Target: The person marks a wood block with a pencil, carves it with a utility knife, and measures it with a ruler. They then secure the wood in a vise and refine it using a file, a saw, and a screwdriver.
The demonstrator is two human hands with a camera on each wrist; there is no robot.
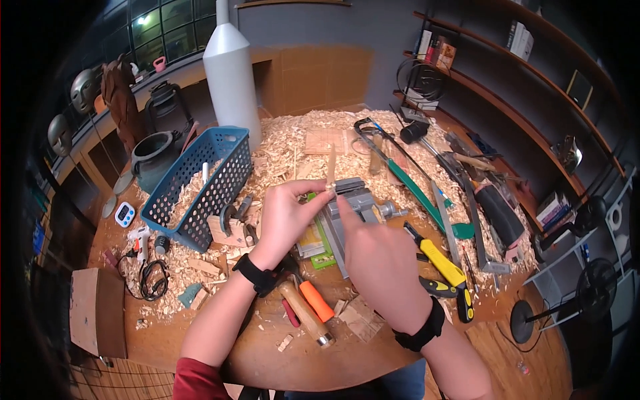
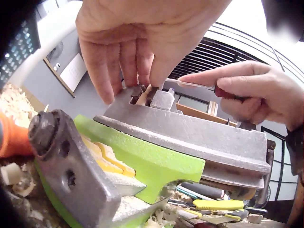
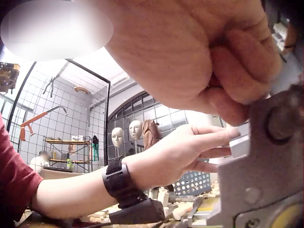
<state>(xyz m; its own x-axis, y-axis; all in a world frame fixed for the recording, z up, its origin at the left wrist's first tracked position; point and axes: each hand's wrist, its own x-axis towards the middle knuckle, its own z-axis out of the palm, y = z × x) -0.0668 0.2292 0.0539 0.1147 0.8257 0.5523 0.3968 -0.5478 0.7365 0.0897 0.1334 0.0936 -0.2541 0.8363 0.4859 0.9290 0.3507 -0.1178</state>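
Observation:
A thin wooden strip [image 1: 331, 163] stands in the jaws of a grey metal vise [image 2: 190, 135]. My left hand [image 1: 283, 207] pinches the strip between thumb and fingers, right above the jaws. From the other side, my right hand [image 1: 383, 260] grips a slim knife by its dark red handle [image 2: 228, 94], index finger stretched along the blade. The blade's tip reaches the strip beside my left thumb in the left wrist view. In the head view the right hand hides most of the knife. A bright green piece [image 2: 142, 159] sits beneath the vise.
Wood shavings [image 1: 287, 147] cover much of the table. A blue perforated basket [image 1: 200, 187] stands left. Right of the vise lie a green-framed saw [image 1: 420, 193] and a yellow-handled tool [image 1: 443, 262]. A wooden-handled tool [image 1: 303, 310] and an orange handle [image 1: 316, 301] lie in front.

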